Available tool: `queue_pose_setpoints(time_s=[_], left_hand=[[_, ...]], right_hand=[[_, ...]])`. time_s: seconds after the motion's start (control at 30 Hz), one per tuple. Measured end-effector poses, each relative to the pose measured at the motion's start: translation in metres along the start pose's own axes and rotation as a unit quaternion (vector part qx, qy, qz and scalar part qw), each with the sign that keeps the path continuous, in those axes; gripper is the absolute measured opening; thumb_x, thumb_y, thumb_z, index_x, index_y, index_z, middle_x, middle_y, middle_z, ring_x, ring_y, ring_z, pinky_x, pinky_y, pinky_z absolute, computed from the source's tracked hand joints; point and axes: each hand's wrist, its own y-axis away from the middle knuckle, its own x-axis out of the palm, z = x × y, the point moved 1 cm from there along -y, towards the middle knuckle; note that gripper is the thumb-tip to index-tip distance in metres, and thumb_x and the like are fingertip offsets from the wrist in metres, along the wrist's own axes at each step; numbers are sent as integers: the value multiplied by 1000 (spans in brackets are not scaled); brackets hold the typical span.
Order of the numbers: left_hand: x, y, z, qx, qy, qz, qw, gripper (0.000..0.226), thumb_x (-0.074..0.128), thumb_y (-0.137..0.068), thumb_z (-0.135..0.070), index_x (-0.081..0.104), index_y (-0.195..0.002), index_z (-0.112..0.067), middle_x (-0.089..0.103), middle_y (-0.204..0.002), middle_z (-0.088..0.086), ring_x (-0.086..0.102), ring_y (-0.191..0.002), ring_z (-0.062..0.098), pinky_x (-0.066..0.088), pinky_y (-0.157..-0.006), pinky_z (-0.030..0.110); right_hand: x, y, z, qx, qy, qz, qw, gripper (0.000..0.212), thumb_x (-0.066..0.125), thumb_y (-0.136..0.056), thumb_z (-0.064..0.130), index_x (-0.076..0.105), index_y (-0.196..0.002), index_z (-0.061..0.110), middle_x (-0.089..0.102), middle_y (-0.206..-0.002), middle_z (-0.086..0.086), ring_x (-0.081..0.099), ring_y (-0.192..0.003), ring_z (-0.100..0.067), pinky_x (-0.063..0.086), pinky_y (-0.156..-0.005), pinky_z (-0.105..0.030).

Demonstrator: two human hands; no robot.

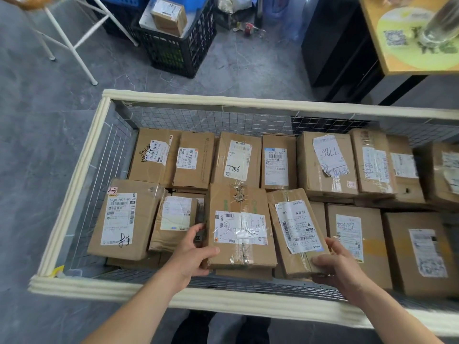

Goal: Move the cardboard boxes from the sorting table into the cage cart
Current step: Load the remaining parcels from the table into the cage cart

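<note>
The wire cage cart (74, 194) with a cream padded rim fills the lower view and holds several labelled cardboard boxes in two rows. My left hand (192, 254) grips the near left edge of a taped brown box (239, 227) in the front row, thumb on top. My right hand (335, 265) holds the near end of a narrower box (294, 232) that leans tilted beside it. Both boxes rest among the others inside the cart. The sorting table is not in view.
A black plastic crate (178, 48) with a small cardboard box (169, 16) on top stands on the grey floor beyond the cart. White stand legs (72, 43) are at far left. A yellow-topped counter (409, 45) with a clear bottle is at far right.
</note>
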Motion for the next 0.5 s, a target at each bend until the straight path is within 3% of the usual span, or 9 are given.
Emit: queue_pose_setpoints(time_s=[0.1,0.2,0.3,0.37,0.5], left_hand=[[6,-4,-2,-8,-16,-2,1000,79,75,-86,-3,35,-142,-42,68,-123,3,68,-107,25,58,-84,50],[13,-9,-2,-10,-43,-22,999,86,69,-86,4,31,-150,-39,62,-130,3,65,-108,27,61,-81,49],[19,-10,-4,4,-89,-38,995,84,62,-91,3,25,-155,-37,53,-139,-4,61,-102,17,61,-80,44],[24,-10,-6,21,-126,-49,991,78,56,-95,2,24,-156,-33,49,-126,-12,55,-91,4,56,-73,33],[33,-4,-14,50,-178,-61,981,72,49,-96,6,27,-155,-29,55,-114,-16,62,-78,13,44,-49,20]], right_hand=[[3,-1,1,5,43,-6,999,55,63,-85,-8,50,-130,21,69,-114,-17,67,-101,-45,57,-84,-56],[8,0,4,-2,63,-17,998,57,60,-85,-11,50,-132,21,67,-115,-11,65,-94,-37,55,-79,-48],[13,0,7,-6,84,-11,996,58,60,-88,-9,50,-133,25,67,-117,-3,64,-105,-34,56,-89,-53],[15,1,8,-6,97,-10,995,57,61,-88,-7,50,-133,27,68,-118,0,64,-107,-33,55,-91,-55],[19,6,13,-21,114,-7,993,55,60,-89,-5,47,-131,28,66,-112,7,65,-100,-28,53,-84,-48]])
